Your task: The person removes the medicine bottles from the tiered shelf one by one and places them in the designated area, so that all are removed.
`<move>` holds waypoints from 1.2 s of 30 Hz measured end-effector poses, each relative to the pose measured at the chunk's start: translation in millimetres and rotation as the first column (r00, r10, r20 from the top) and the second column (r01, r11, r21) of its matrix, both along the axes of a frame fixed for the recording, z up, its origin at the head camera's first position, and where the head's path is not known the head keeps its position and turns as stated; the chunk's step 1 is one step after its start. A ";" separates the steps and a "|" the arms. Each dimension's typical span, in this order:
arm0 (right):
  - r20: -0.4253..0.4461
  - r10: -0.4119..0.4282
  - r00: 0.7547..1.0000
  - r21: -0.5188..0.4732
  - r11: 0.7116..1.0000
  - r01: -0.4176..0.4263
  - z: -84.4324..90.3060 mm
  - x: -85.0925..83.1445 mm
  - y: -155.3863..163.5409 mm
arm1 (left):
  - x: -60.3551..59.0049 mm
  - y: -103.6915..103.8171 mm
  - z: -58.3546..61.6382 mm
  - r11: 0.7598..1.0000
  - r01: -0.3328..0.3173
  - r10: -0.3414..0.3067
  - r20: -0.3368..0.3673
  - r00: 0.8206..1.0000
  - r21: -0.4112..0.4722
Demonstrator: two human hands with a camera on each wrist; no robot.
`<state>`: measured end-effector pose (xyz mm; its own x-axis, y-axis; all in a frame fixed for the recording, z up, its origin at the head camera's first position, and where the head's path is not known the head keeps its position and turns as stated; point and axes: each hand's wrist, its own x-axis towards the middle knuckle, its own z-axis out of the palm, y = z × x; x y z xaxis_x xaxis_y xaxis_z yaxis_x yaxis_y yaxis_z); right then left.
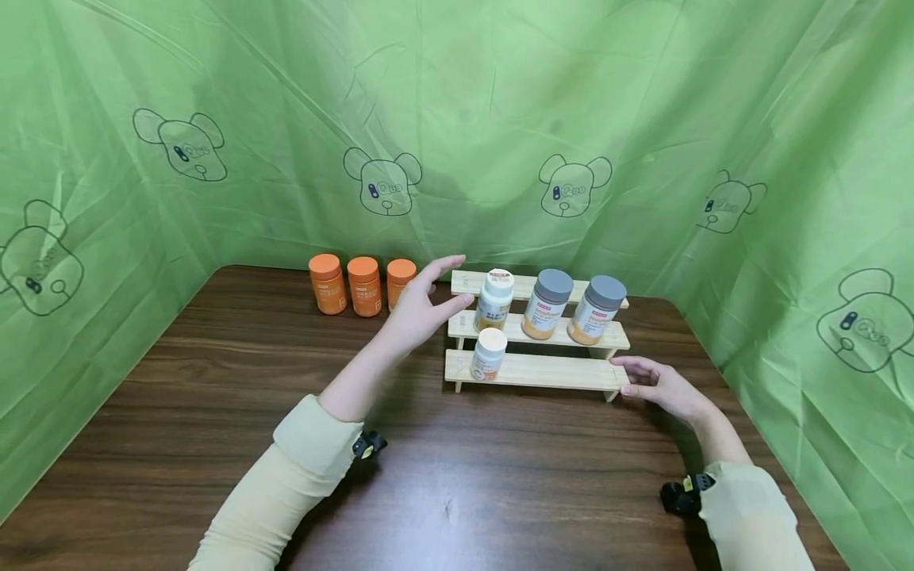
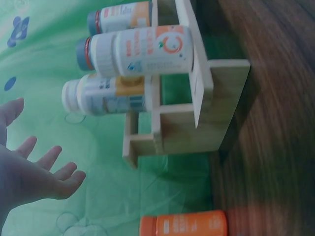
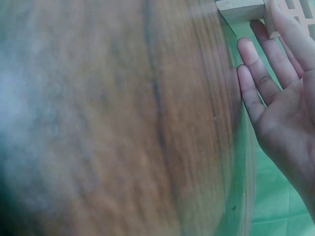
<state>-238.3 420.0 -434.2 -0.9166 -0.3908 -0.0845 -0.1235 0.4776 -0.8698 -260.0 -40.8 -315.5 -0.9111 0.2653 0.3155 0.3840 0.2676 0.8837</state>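
A three-step wooden rack [image 1: 553,370] stands on the table. My right hand [image 1: 664,388] holds the right end of its lowest step, thumb in front and fingers behind. In the right wrist view that thumb [image 3: 294,29] overlaps the rack's corner [image 3: 242,10]. My left hand [image 1: 421,313] hovers left of the rack, fingers spread and holding nothing. Nearest to it on the middle step is a white bottle [image 1: 494,304], with two grey-lidded jars [image 1: 547,305] to its right. A smaller white bottle [image 1: 489,357] sits at the left of the lowest step.
Orange jars [image 1: 365,289] stand in a row left of the rack, the rightmost [image 1: 400,276] partly hidden by my left hand. Green cloth [image 1: 471,103] with bear drawings hangs behind and at both sides of the dark wooden table [image 1: 443,492].
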 end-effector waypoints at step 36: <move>-0.002 0.014 1.000 -0.029 0.999 -0.014 -0.7 1.7 -1.2 | -41.8 57.9 -24.6 0.983 0.170 -0.176 0.098 0.979 0.062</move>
<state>-236.6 418.8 -434.9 -0.9112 -0.4056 -0.0716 -0.1312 0.4506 -0.8830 -301.8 17.0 -340.0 -0.8811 0.4074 0.2402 0.3267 0.1569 0.9320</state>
